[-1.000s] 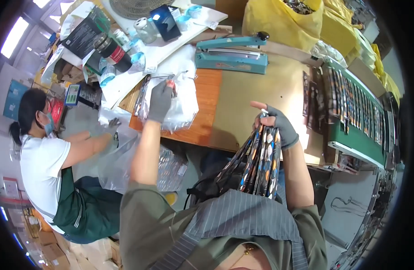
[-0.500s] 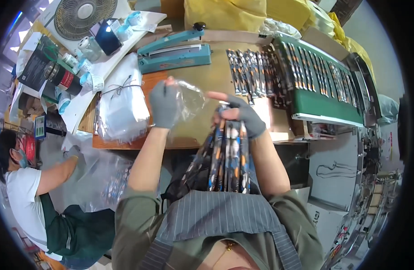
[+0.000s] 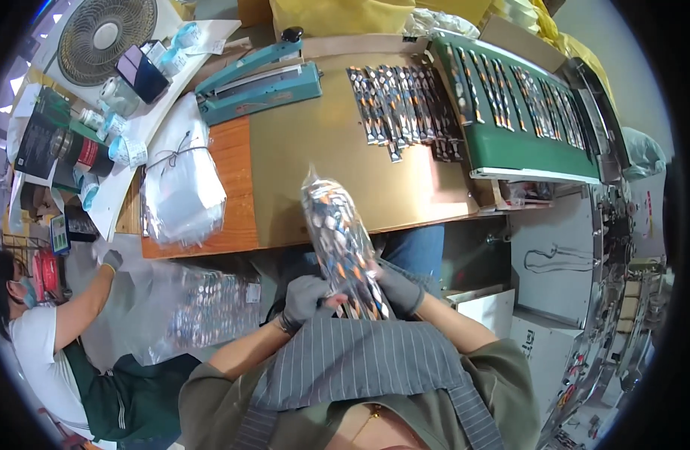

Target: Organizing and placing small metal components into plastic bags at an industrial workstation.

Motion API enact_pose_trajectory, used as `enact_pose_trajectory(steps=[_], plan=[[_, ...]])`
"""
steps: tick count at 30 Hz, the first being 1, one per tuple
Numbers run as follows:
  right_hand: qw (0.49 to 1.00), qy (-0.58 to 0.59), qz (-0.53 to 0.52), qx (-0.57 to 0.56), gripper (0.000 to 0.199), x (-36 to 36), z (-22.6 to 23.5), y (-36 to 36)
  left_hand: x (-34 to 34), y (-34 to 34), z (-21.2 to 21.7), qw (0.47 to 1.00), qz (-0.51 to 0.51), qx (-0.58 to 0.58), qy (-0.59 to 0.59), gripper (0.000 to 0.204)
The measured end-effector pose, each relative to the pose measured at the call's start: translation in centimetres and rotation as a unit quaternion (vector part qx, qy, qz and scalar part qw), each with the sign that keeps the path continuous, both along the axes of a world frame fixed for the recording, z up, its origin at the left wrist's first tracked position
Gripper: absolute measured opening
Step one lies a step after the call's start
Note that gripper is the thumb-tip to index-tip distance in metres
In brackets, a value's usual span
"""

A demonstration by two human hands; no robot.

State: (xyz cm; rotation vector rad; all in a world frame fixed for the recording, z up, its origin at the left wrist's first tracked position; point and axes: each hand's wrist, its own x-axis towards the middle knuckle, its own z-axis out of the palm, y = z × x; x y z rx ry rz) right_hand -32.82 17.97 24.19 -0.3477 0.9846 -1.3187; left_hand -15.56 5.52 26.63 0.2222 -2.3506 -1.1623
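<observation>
Close to my striped apron, my left hand and right hand pinched the lower part of a clear bag of patterned sticks between them, its far end pointing toward the table.

grey gloves, olive short-sleeved top, grey pinstriped apron, gold-coloured necklace, blue jeans

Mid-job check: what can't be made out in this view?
- Head view: lower ends of the patterned sticks, hidden behind the striped apron.
- Head view: top of the yellow sack, cut off by the upper edge.
- Head view: piece count in the clear bag beside the co-worker, obscured by hazy plastic.
</observation>
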Motion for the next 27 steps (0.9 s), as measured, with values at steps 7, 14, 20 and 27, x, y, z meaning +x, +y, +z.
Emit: enact_pose_trajectory(steps=[7,14,20,27], plan=[[0.625,0.734,-0.199,-0.175,0.012,-5.8,12.7,-10.3,-9.2,-8.0,11.1,0.970,0.228,0.080,0.032,0.017],[0.546,0.829,-0.101,-0.073,0.008,-11.7,20.8,-15.1,-9.4,-18.5,15.6,0.956,0.145,0.012,-0.254,0.028],[0.555,0.816,-0.120,-0.105,0.012,-15.7,17.6,-16.9,-10.9,-18.9,18.3,0.967,0.147,-0.063,-0.200,0.026],[0.774,0.631,0.017,-0.056,0.012,-15.5,18.9,-15.0,-9.5,-17.9,19.3,0.972,0.083,-0.020,-0.220,0.031]])
